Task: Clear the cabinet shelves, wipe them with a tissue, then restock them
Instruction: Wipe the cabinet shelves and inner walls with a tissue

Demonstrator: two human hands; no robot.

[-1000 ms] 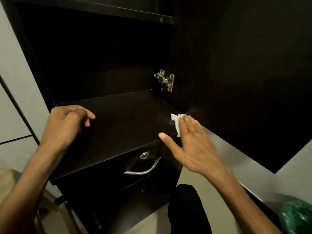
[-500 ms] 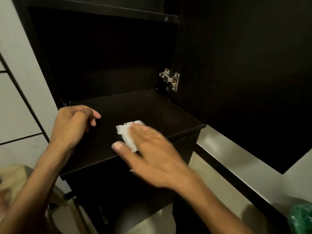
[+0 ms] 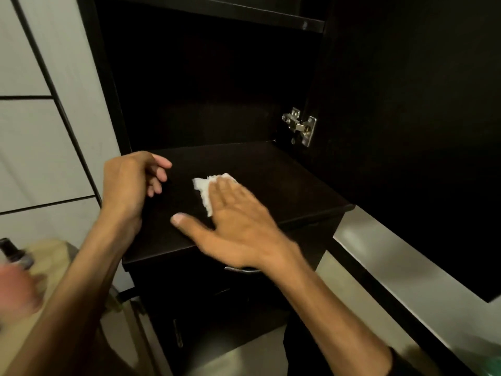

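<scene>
At the far left, a pale tiled wall [image 3: 40, 147] with dark grout lines borders the cabinet [image 3: 189, 85]. In the lower left corner, a dark bottle [image 3: 15, 255] stands on a beige object; both are blurred, and a pinkish blur lies in front of them that cannot be identified. The left hand [image 3: 130, 183] rests at the left edge of the shelf [image 3: 284, 185], near the cabinet's left wall; its fingers are loosely curled and hold nothing. The shelf is a dark, flat board, bare apart from the hands and the tissue. The tissue [image 3: 204, 189] is white and crumpled and lies on the shelf near its middle, just right of the left hand and apart from it. The right hand [image 3: 235, 221] lies flat on the tissue with its fingers straight and close together, pressing it against the shelf; the thumb is spread to the left and reaches toward the shelf's front edge. The fingers are slightly blurred. Below the shelf, a metal handle [image 3: 241, 270] shows partly under the right wrist on a dark drawer front. At the right rear of the shelf, a metal hinge [image 3: 301, 126] joins the cabinet's side to the open door [image 3: 406, 118], which fills the right side of the view. A second board spans the cabinet above the shelf.
</scene>
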